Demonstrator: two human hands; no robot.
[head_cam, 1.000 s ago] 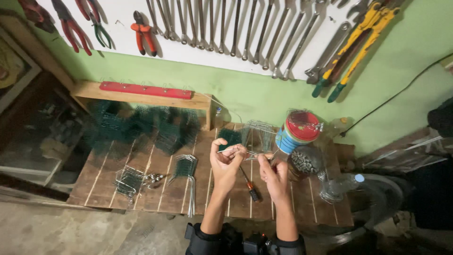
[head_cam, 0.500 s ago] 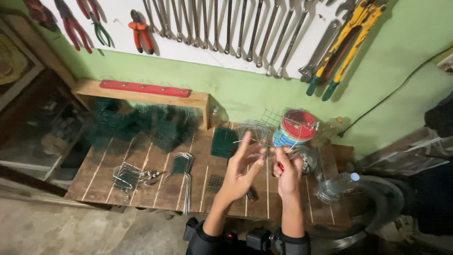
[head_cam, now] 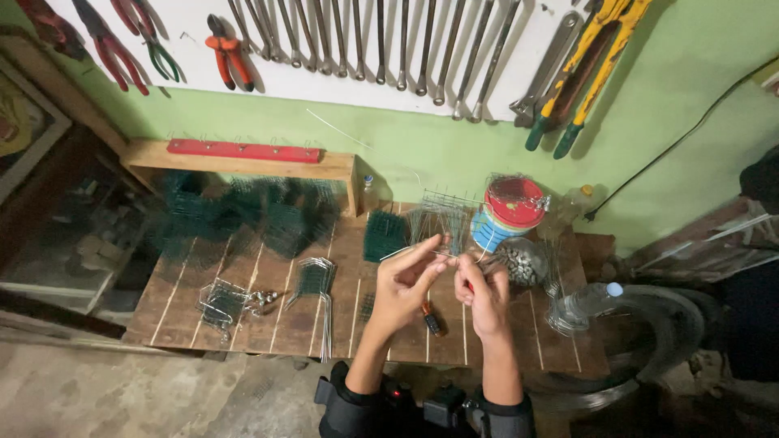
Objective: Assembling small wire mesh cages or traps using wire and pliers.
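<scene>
my hands have lifted off the desk (head_cam: pixel 243 324) since a second ago. my left hand (head_cam: pixel 403 284) and right hand (head_cam: pixel 484 294) both pinch a thin wire (head_cam: pixel 442 254), held up in front of the wire mesh piece (head_cam: pixel 438 221) beside the red-lidded can (head_cam: pixel 511 209).

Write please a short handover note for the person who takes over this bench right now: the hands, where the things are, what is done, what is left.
Left hand: raised over the wooden bench, fingertips pinching a thin wire.
Right hand: beside it, fingers closed on the same wire.
Things: green mesh piece and grey wire mesh just beyond the hands; red-lidded tin to the right; small tool with orange handle lying under the hands; bent wire pieces and a small wire cage to the left.
Done: several wire pieces lie formed.
Left: the wire in hand is not yet set down or joined to anything.
</scene>
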